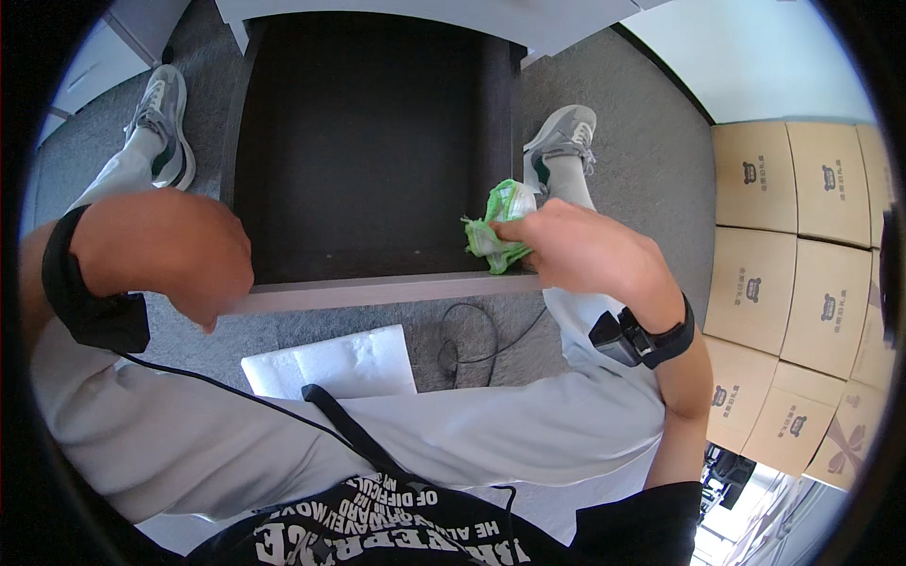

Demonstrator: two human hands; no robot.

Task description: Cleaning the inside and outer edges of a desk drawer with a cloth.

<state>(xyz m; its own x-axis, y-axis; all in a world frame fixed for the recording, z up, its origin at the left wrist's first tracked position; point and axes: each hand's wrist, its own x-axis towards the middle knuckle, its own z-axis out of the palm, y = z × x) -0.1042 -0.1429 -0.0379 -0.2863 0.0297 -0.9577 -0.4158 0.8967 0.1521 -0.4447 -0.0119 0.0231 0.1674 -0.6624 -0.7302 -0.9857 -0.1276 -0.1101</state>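
Before me a dark wooden drawer (368, 148) is pulled out, with nothing lying on its visible floor. My left hand (170, 251) grips the left front corner of the drawer, its fingers partly hidden. In my right hand (594, 247) is a crumpled green-and-white cloth (499, 226). The cloth lies against the inner right front corner of the drawer, beside the front panel's top edge (389, 291).
Cardboard boxes (757, 283) are stacked at the right. A white foam block (333, 364) and a looped dark cable (471, 347) lie on the grey carpet (637, 120) under the drawer front. My legs straddle the drawer; a thin cord (233, 389) runs from my left wristband.
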